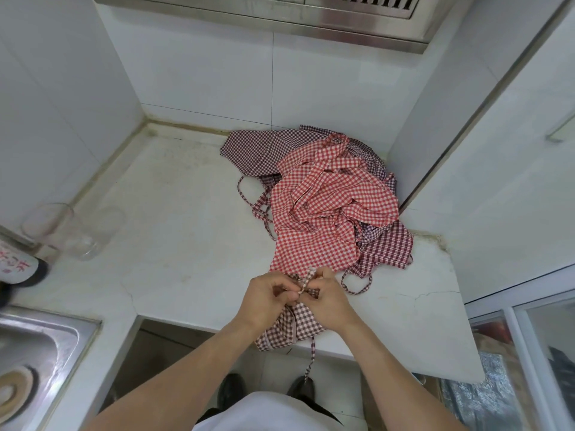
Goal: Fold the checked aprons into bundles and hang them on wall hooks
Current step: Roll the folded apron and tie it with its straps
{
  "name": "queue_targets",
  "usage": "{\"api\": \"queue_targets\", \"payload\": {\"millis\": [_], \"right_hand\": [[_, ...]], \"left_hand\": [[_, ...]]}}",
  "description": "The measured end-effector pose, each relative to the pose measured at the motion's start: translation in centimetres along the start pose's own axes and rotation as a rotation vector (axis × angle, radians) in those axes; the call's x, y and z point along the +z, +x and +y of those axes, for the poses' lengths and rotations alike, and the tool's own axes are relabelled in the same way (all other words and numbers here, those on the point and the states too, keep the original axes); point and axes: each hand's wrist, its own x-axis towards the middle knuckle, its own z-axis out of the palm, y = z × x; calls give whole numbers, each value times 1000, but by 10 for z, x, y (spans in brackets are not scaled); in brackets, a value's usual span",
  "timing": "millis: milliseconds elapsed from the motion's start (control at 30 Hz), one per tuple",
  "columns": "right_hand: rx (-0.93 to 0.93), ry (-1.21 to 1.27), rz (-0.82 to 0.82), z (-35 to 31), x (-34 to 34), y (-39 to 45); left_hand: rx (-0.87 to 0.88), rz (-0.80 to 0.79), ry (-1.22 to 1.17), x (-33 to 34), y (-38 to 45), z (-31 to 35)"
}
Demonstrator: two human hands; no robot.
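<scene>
A small folded bundle of maroon-checked apron (292, 328) lies at the front edge of the white counter (174, 219), one strap hanging over the edge. My left hand (267, 297) and my right hand (329, 300) meet above it, both pinching its checked strap (306, 279) between curled fingers. Behind them sits a loose heap of aprons: a red-checked one (329, 206) on top, maroon-checked ones (255, 147) beneath and to the sides. No wall hooks are in view.
Two clear glass jars (84, 234) stand at the counter's left, by a labelled bottle (15, 259). A steel sink (34, 346) lies at the lower left. A range hood (280, 14) hangs above; a white cabinet side (466, 150) walls off the right.
</scene>
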Motion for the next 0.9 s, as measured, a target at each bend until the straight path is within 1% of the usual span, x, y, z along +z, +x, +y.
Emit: {"api": "queue_targets", "payload": {"millis": [100, 167, 267, 367, 467, 500, 567, 633, 733, 800, 900], "right_hand": [[52, -36, -87, 1, -2, -1], [101, 23, -101, 1, -2, -3], [102, 155, -46, -3, 1, -8], [58, 119, 52, 0, 7, -11], [88, 95, 102, 9, 13, -9], [104, 79, 106, 11, 15, -9], [134, 67, 113, 15, 16, -9], [158, 62, 114, 19, 18, -11], [164, 34, 96, 23, 21, -14], [168, 38, 83, 26, 19, -18], [154, 20, 23, 34, 15, -26]], "left_hand": [[-13, 29, 136, 4, 1, 2], [12, 27, 223, 6, 1, 1], [57, 27, 342, 6, 1, -1], [115, 38, 438, 7, -1, -2], [220, 65, 560, 10, -5, -4], [219, 59, 583, 12, -7, -4], [144, 0, 608, 15, -10, -6], [94, -107, 650, 20, -15, -11], [165, -267, 668, 27, -19, -26], [184, -297, 650, 29, -19, -36], [187, -290, 662, 33, -19, -46]]}}
